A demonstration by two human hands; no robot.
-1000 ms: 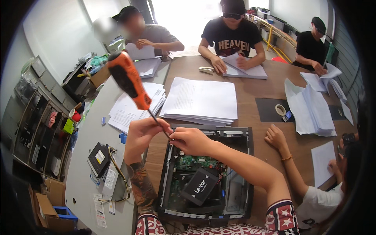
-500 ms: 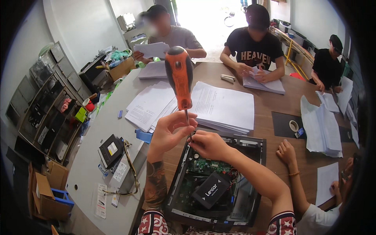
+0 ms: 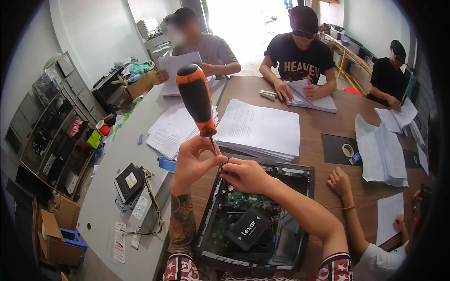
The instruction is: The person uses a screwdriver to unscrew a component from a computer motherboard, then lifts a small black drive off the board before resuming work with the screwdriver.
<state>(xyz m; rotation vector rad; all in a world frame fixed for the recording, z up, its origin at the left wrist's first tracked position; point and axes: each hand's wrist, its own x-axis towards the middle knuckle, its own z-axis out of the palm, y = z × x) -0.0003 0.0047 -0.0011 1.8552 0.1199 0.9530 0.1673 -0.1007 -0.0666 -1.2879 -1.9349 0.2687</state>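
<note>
An orange and black screwdriver (image 3: pixel 196 98) stands nearly upright, handle up, over the far edge of an open computer case (image 3: pixel 234 261). My left hand (image 3: pixel 190 164) is closed, its thumb and fingers pinching the metal shaft. Close against it, my right hand (image 3: pixel 248 175) pinches at the shaft's lower end; whatever small thing is between those fingers is hidden. Inside the case, below my hands, lie a green circuit board (image 3: pixel 243 200) and a black solid-state drive (image 3: pixel 248 228), tilted, with thin wires beside it.
Left of the case are a silver power supply (image 3: pixel 146 206) with cables and a black disc drive (image 3: pixel 130 182). Stacks of printed paper (image 3: pixel 258 124) lie beyond it. Co-workers handle paper across the table; another person's arm (image 3: pixel 349 206) rests close on the right. A tape roll (image 3: pixel 347 150) lies there too.
The screwdriver's handle has tipped and shifted left and slightly down in view. Both hands keep their pinch, still together. The whole scene has shifted slightly left.
</note>
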